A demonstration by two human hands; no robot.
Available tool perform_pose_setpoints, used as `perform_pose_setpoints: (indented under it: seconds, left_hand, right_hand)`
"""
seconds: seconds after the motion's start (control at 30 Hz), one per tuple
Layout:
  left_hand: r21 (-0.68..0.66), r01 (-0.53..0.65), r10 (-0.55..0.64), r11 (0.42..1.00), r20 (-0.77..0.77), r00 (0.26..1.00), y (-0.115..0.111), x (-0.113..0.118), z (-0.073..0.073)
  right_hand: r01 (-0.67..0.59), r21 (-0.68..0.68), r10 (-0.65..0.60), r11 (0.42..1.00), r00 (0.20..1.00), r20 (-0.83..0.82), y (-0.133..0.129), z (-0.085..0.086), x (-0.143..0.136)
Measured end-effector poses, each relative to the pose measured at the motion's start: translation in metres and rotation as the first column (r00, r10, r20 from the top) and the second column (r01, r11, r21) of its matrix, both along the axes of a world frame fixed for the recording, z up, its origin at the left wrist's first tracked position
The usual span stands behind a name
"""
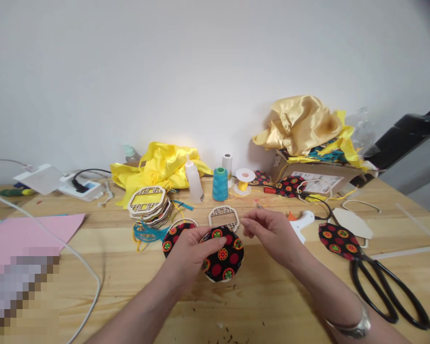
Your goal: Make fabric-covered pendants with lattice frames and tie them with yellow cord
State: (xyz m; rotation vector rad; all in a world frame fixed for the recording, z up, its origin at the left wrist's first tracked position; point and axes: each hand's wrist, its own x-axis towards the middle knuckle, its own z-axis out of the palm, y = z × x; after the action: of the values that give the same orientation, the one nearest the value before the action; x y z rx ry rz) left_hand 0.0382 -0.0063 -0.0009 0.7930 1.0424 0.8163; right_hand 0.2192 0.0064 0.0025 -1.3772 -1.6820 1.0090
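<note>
My left hand [195, 251] grips a round disc [227, 260] covered in black fabric with red dots and bright flower motifs, thumb on top. A pale edge shows along its lower rim. My right hand [267, 231] is raised just right of the disc, thumb and fingertips pinched together; anything between them is too small to make out. Behind the disc lies a cut-out wooden lattice frame [224, 218]. Another patterned fabric disc [174, 238] lies partly hidden behind my left hand, with a pale curved strip along its top.
Lattice pieces are stacked [146, 203] at left by yellow satin [168, 167]. A white bottle [193, 181], teal thread cone [220, 185] and yellow cord spool [244, 180] stand behind. Right are a white glue gun [303, 223], black-handled scissors [390, 289] and a cardboard box [308, 174]. A white cable [93, 265] crosses left.
</note>
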Motion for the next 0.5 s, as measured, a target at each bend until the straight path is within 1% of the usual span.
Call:
perform_pose_setpoints:
  seconds: [0.07,0.1,0.17,0.23,0.3,0.33,0.5]
  left_hand:
    - [-0.009,0.011,-0.010,1.000,0.012,1.000,-0.001,0.001,0.000]
    - [-0.007,0.016,-0.016,1.000,0.017,1.000,-0.001,0.001,0.000]
    - [0.017,0.028,-0.029,0.999,0.019,0.999,-0.002,0.002,-0.001]
    - [0.059,0.042,-0.043,0.997,0.018,0.999,-0.002,0.003,-0.001]
    - [0.096,0.058,-0.060,0.994,0.016,0.998,-0.002,0.004,-0.001]
    - [0.112,0.063,-0.064,0.992,0.009,0.998,-0.002,0.005,-0.001]
    - [0.159,0.090,-0.079,0.983,-0.072,0.994,-0.003,0.005,0.000]
  right_hand:
    - [0.046,0.196,-0.058,0.980,0.997,0.056,-0.003,-0.001,-0.002]
    - [0.033,0.304,-0.066,0.952,0.993,0.099,-0.005,-0.001,-0.003]
    - [-0.042,0.495,-0.067,0.868,0.977,0.202,-0.009,-0.001,-0.005]
    - [-0.139,0.607,-0.079,0.782,0.945,0.318,-0.012,-0.001,-0.008]
    - [-0.223,0.658,-0.105,0.720,0.901,0.420,-0.014,-0.001,-0.010]
    - [-0.250,0.668,-0.120,0.700,0.881,0.457,-0.015,-0.001,-0.010]
    - [-0.331,0.669,-0.156,0.666,0.815,0.558,-0.015,-0.004,-0.010]
